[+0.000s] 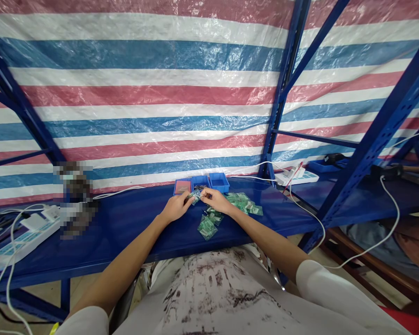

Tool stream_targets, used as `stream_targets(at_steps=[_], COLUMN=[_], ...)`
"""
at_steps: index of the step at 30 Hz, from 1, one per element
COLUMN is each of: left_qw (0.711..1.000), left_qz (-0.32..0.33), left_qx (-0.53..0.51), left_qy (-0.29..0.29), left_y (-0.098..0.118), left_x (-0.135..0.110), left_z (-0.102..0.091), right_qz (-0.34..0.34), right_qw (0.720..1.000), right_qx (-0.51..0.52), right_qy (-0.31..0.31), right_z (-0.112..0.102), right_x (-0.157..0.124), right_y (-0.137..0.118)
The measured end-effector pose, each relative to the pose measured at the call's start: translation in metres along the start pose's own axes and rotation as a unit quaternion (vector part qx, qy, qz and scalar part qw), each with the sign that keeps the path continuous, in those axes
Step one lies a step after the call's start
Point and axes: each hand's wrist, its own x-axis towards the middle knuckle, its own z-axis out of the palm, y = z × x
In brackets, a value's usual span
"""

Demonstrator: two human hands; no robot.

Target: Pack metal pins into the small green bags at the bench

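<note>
Your blue worktop (pixel 125 232) runs between blue posts (pixel 380 121), with a red, white and blue striped sheet (pixel 160 95) behind. A power strip (pixel 23 245) lies at its left end. Your left hand (pixel 176 208) has its grip clamped on a packet (pixel 196 197) before the trays (pixel 219 182); your right hand (pixel 216 201) is at its edge, grip unclear. Green packets (pixel 207 227) lie nearby. Your shirt's (pixel 226 293) dark print is unreadable.

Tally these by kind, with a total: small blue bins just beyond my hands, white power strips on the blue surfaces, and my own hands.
Small blue bins: 3
White power strips: 2
Your hands: 2
Total: 7
</note>
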Motion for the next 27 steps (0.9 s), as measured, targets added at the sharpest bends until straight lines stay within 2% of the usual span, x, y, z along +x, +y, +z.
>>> stream_targets(at_steps=[12, 19, 21, 23, 27], left_qw=[1.000, 0.999, 0.998, 0.995, 0.990], left_qz=[0.014, -0.005, 0.015, 0.061, 0.125], left_qx=[-0.011, -0.028, -0.035, -0.036, -0.030], left_qy=[-0.024, 0.041, 0.058, 0.069, 0.066], left_y=[0.004, 0.008, 0.009, 0.010, 0.010], left_x=[0.000, -0.001, 0.000, 0.001, 0.003], left_z=[-0.001, -0.003, -0.005, -0.006, -0.007], right_qz=[-0.009, 0.061, 0.082, 0.097, 0.113], right_qw=[1.000, 0.993, 0.988, 0.982, 0.979], right_qx=[-0.012, 0.097, 0.131, 0.156, 0.170], right_qy=[-0.005, 0.009, 0.023, 0.034, 0.030], right_z=[0.002, 0.001, 0.000, 0.000, -0.001], right_x=[0.001, 0.003, 0.004, 0.005, 0.005], right_y=[-0.001, 0.004, 0.004, 0.003, -0.001])
